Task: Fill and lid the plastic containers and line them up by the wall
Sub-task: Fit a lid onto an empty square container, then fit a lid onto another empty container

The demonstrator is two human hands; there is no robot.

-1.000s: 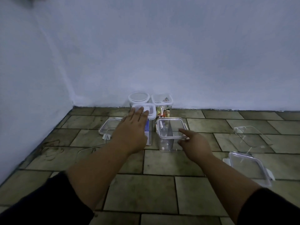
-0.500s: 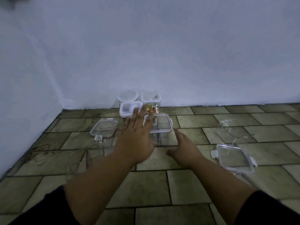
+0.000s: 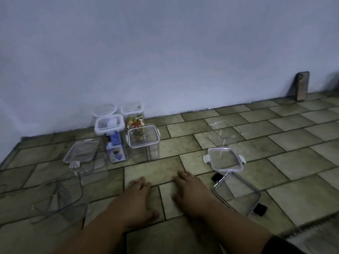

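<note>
Both hands lie flat on the tiled floor [image 3: 211, 143], the left hand [image 3: 139, 197] beside the right hand [image 3: 191, 191], fingers relaxed and holding nothing. Four lidded tubs cluster at the wall [image 3: 183, 52]: a round-lidded tub [image 3: 104, 109], a square tub [image 3: 132, 109] with colourful contents, a tall tub [image 3: 109, 124] and a clear tub [image 3: 143, 137] that looks empty. An open box [image 3: 224, 132] sits well to the right and another open box [image 3: 60, 197] near the left arm, with a white-clipped lid [image 3: 226, 160], a black-clipped lid [image 3: 237, 192] and a plain lid [image 3: 81, 152] lying loose. The next box is probably due: match lid to box by outline first, seat the rim evenly, snap opposite clips, then slide it into a row, not a cluster. Clear walls are faint in this dim light, so find the rim by touch. Print on the blue packet [image 3: 116, 153] inside the tall tub is too blurred to read; no brand is legible.
</note>
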